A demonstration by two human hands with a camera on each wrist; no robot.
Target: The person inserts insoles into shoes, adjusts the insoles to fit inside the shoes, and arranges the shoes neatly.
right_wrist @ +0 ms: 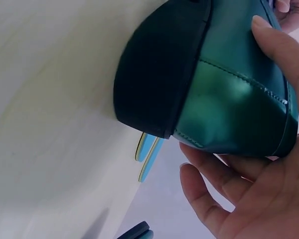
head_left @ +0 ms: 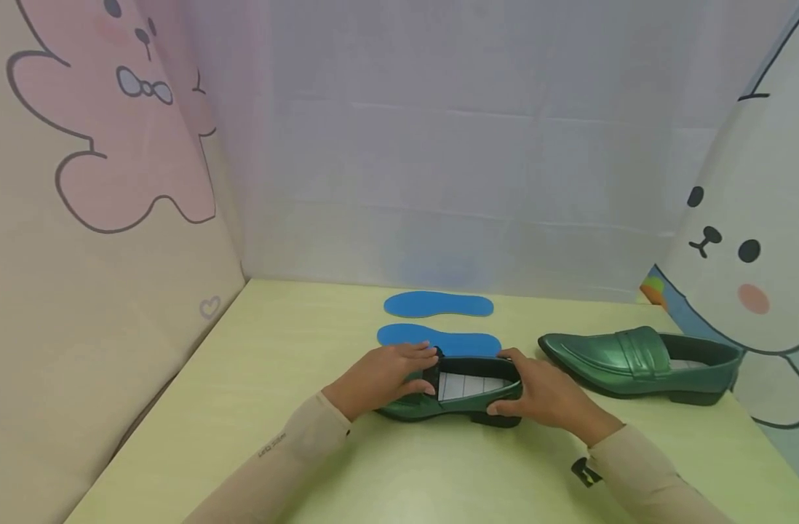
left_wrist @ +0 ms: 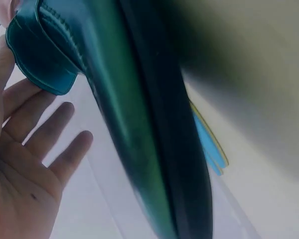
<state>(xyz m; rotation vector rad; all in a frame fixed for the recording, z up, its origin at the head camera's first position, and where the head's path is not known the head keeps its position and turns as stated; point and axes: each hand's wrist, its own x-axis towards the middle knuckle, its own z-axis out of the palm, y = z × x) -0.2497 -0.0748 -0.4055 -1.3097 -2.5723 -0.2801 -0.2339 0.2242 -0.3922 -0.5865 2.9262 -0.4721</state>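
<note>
A green loafer (head_left: 432, 413) sits at the middle of the table, toe to the left. My left hand (head_left: 388, 375) is over its front part; in the left wrist view the thumb and forefingers hold the lifted tongue (left_wrist: 42, 59), while the other fingers extend free. My right hand (head_left: 545, 391) grips the heel (right_wrist: 229, 109), thumb on the near side and fingers round the back. Inside the loafer shows a pale lining with grid lines (head_left: 471, 386). Just behind it lies a blue insole (head_left: 448, 339), partly covered by the shoe and left hand.
A second blue insole (head_left: 439, 303) lies farther back, near the rear curtain (head_left: 465, 160). To the right stands the other green loafer (head_left: 596, 360), also pointing left. Cartoon-printed cloths hang at both sides of the pale yellow table (head_left: 295, 327).
</note>
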